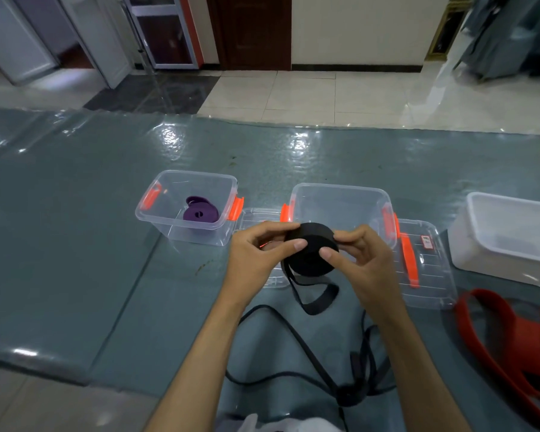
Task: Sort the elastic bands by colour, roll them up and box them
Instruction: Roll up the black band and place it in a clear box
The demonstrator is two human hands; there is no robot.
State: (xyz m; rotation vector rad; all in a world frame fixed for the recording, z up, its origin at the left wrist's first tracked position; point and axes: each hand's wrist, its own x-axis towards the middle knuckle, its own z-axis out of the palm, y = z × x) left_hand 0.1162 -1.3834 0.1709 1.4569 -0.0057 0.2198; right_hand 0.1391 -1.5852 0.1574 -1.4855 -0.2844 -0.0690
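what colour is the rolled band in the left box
Purple band, lying in the left box; seen in the head view.

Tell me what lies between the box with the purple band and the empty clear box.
In the head view, a clear lid lies flat between the left box and the middle box.

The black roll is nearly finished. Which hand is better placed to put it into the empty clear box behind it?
Probably the right hand. Both hands grip the black roll, but the empty clear box stands behind and slightly right, nearer that hand. The left hand sits towards the purple band's box.
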